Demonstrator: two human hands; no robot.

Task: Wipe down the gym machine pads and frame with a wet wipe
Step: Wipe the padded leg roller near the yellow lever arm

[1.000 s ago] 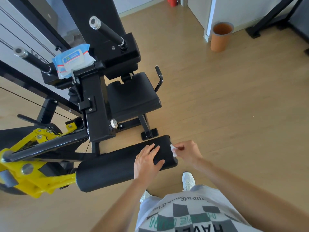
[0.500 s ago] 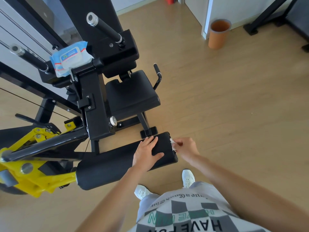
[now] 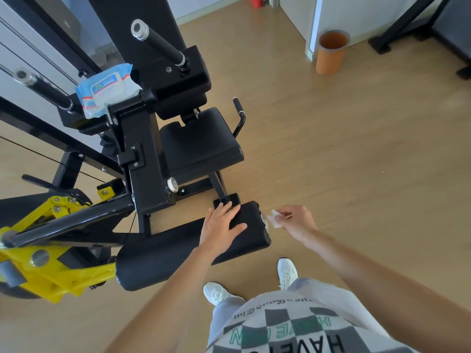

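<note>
**Wipe at the roller pad's end, left hand bracing**

Right hand (image 3: 295, 220) pinches a crumpled wet wipe (image 3: 273, 220) in curled fingers, just off the right end face of the roller pad (image 3: 165, 256). Most of the wipe is buried in the fingers. It's blurred there, so I can't tell if it touches the end cap.

Left hand (image 3: 221, 222) lies flat on top of the pad near that end, fingers straight, covering that patch.

Past the left hand is the seat pad (image 3: 201, 146), its left edge tucked behind the black upright frame (image 3: 145, 159). A wipes pack (image 3: 107, 87) sits on the frame's top ledge. The yellow linkage (image 3: 51, 273) is cut off at the left edge. An orange bin (image 3: 331, 52) stands by the far wall, soft-focus. White shoes (image 3: 287, 272) on the wood floor (image 3: 356, 161).

Versus half a second ago, the right hand was tight against the pad end and now sits further out to the right. The left hand hasn't shifted.
</note>
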